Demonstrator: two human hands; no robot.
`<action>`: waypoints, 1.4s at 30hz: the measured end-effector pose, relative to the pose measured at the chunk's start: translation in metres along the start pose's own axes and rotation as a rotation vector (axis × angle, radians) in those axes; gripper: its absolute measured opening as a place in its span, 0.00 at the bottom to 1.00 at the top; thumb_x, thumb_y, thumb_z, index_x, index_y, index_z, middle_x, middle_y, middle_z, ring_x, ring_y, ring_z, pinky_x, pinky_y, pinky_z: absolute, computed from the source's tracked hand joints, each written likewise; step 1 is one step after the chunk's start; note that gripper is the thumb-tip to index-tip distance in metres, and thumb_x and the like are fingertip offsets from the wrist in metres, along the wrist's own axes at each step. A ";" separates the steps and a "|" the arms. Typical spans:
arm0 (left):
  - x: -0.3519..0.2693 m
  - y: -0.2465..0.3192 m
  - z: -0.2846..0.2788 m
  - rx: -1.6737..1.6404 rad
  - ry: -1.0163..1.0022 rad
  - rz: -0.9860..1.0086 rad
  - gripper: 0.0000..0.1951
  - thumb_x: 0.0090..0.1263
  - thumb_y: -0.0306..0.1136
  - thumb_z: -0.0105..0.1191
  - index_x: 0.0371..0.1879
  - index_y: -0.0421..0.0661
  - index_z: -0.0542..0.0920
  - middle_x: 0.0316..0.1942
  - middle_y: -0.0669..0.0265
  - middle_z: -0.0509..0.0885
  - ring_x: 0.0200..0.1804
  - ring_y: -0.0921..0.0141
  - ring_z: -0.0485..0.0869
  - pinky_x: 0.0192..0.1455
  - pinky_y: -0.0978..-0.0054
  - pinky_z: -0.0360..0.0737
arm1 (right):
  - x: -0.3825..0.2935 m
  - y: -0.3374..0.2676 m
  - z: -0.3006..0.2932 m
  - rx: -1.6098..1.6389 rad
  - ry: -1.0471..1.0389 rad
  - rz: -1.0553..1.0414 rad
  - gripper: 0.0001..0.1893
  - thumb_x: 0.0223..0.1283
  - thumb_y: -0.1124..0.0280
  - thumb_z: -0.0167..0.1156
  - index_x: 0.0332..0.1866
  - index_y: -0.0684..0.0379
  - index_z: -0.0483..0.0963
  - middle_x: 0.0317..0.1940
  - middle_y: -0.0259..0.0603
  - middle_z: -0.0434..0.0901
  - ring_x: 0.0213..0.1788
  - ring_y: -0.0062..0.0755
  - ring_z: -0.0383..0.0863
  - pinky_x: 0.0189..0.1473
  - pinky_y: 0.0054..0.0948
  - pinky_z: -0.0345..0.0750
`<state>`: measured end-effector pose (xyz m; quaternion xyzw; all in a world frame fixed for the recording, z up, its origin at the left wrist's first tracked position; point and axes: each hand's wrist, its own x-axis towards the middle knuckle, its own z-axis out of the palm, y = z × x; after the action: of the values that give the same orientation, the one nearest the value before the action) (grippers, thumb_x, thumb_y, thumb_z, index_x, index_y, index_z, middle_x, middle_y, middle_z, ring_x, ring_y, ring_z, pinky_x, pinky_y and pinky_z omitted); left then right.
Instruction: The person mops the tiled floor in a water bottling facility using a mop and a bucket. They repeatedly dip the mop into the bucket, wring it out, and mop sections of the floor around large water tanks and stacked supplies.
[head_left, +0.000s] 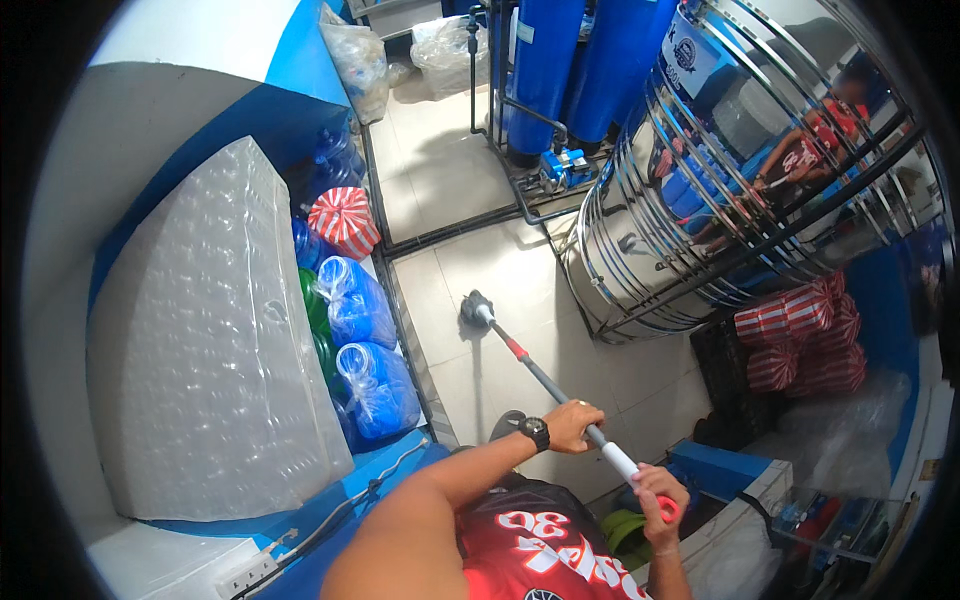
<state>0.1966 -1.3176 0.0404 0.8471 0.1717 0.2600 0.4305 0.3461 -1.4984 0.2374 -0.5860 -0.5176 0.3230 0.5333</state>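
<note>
A long-handled mop runs from my hands down to the tiled floor (517, 277). My left hand (576, 426), with a black watch at the wrist, is closed around the grey part of the mop handle (547, 384). Higher up, my right hand (660, 495) grips the white upper end, close to its red tip (667, 510). The dark grey mop head (475, 310) rests on the pale tiles and casts a shadow. A red collar (516, 348) sits partway along the pole.
Bagged blue containers (379, 390) and a red-striped bundle (345, 223) line the left. A large plastic-wrapped stack (202, 337) stands behind them. Black pipes (450, 232) cross the floor toward a blue pump (564, 171). At right are a shiny steel tank (637, 255) and red-striped bundles (802, 337).
</note>
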 end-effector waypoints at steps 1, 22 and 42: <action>-0.007 -0.004 0.012 0.003 -0.029 -0.081 0.12 0.65 0.43 0.71 0.34 0.50 0.84 0.24 0.57 0.86 0.33 0.50 0.88 0.43 0.50 0.83 | -0.003 0.016 0.009 -0.014 0.018 0.067 0.12 0.63 0.67 0.70 0.29 0.59 0.77 0.30 0.43 0.85 0.43 0.42 0.89 0.63 0.52 0.83; -0.079 -0.218 -0.132 0.520 0.221 -0.796 0.15 0.70 0.39 0.67 0.51 0.46 0.85 0.56 0.53 0.87 0.64 0.50 0.83 0.64 0.50 0.82 | 0.136 0.169 0.231 0.168 -0.117 0.095 0.05 0.72 0.77 0.66 0.38 0.67 0.82 0.44 0.47 0.89 0.54 0.39 0.89 0.61 0.35 0.81; -0.044 0.028 0.115 0.041 -0.510 -0.096 0.13 0.60 0.43 0.66 0.27 0.45 0.88 0.28 0.51 0.89 0.37 0.45 0.89 0.42 0.46 0.84 | -0.094 -0.014 -0.076 -0.149 -0.320 0.118 0.05 0.54 0.77 0.73 0.32 0.60 0.83 0.40 0.41 0.90 0.56 0.49 0.90 0.68 0.49 0.80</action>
<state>0.2310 -1.4298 -0.0061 0.8848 0.1028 0.0137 0.4542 0.3896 -1.6115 0.2515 -0.5942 -0.5830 0.4038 0.3794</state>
